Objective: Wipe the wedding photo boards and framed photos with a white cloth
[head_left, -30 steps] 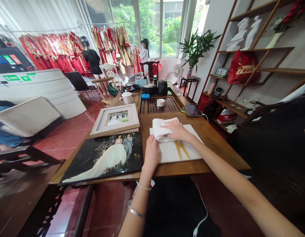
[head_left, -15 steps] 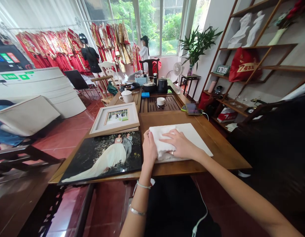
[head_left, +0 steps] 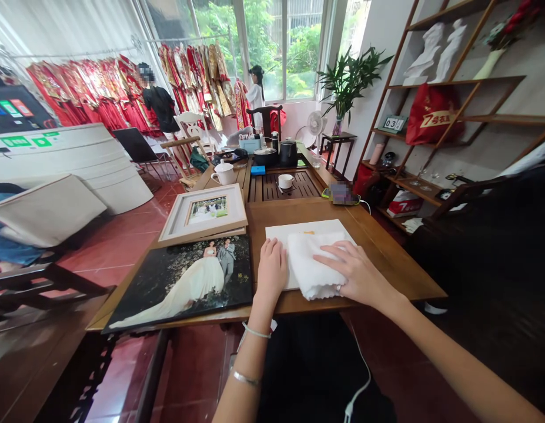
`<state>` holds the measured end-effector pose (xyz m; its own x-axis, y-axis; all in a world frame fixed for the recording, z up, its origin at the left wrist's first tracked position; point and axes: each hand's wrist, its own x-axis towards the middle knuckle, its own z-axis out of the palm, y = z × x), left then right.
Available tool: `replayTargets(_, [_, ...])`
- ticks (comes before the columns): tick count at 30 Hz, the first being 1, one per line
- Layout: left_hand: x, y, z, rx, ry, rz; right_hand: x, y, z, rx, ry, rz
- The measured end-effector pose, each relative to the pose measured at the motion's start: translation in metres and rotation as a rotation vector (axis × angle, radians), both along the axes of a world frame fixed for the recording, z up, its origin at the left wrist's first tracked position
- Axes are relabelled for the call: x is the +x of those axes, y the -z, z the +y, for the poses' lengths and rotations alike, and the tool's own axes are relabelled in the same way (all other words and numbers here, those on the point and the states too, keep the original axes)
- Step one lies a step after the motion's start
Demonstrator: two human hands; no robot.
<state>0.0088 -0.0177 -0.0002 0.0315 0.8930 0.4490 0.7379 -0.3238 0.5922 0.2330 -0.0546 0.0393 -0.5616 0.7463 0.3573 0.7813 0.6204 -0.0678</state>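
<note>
A white flat panel (head_left: 298, 230) lies on the wooden table (head_left: 387, 258) in front of me. A folded white cloth (head_left: 314, 267) rests on its near right part. My right hand (head_left: 358, 275) lies flat on the cloth with fingers stretched out, pressing it down. My left hand (head_left: 271, 271) rests on the panel's left edge, fingers flat, holding it still. A large dark wedding photo print (head_left: 184, 281) lies just left of my left hand.
A framed wedding photo (head_left: 206, 212) sits behind the print. Farther back stand a tea tray (head_left: 283, 183) with a cup, a white teapot (head_left: 223, 173) and kettles. A phone (head_left: 343, 194) lies at the right. Shelves line the right wall; people stand by red garments.
My right hand has slid the cloth toward me and to the right, from the panel's far left to its near edge. The left hand stayed on the left edge.
</note>
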Motion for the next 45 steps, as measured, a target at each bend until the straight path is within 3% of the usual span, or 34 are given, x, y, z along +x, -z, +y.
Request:
replayTargets(7, [-0.001, 0.007, 0.002, 0.032, -0.002, 0.013, 0.033, 0.008, 0.05, -0.052, 0.197, 0.085])
replayTargets(13, [-0.001, 0.004, 0.001, 0.013, -0.002, 0.035, 0.043, 0.012, 0.101, -0.113, 0.15, 0.123])
replayTargets(19, [-0.001, 0.004, 0.001, 0.023, -0.008, 0.067, 0.029, 0.01, 0.125, -0.121, 0.154, 0.128])
replayTargets(24, [0.0, 0.005, 0.001, 0.019, -0.019, 0.052, 0.034, 0.011, 0.105, -0.113, 0.128, 0.13])
replayTargets(32, [0.002, 0.007, 0.001, 0.045, -0.023, 0.012, 0.062, 0.019, 0.007, -0.087, 0.049, 0.181])
replayTargets(35, [0.001, 0.007, 0.002, 0.04, -0.022, 0.027, 0.068, 0.016, -0.01, -0.115, 0.007, 0.202])
replayTargets(39, [0.0, 0.007, 0.004, 0.032, -0.02, 0.046, 0.069, 0.014, 0.003, -0.11, -0.022, 0.225])
replayTargets(45, [0.0, 0.011, 0.005, 0.058, -0.026, 0.027, 0.057, 0.02, 0.058, -0.069, 0.059, 0.21])
